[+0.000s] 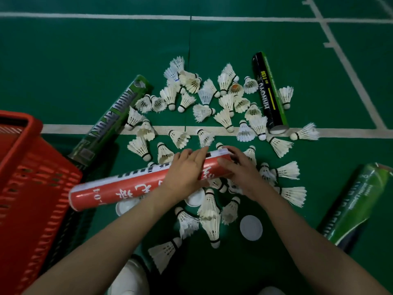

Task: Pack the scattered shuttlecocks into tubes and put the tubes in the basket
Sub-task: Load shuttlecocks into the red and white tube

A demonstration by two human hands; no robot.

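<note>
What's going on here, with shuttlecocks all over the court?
A person is tidying up. The left hand and right hand hold a red tube above white shuttlecocks scattered on the green floor. A black tube, a green tube and another green tube lie around the pile, with a loose white lid nearby. A red basket waits at the left.

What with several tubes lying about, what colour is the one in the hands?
The held tube is red with white lettering; head view.

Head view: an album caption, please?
Left hand and right hand hold a red tube over scattered shuttlecocks, beside a basket.
</note>
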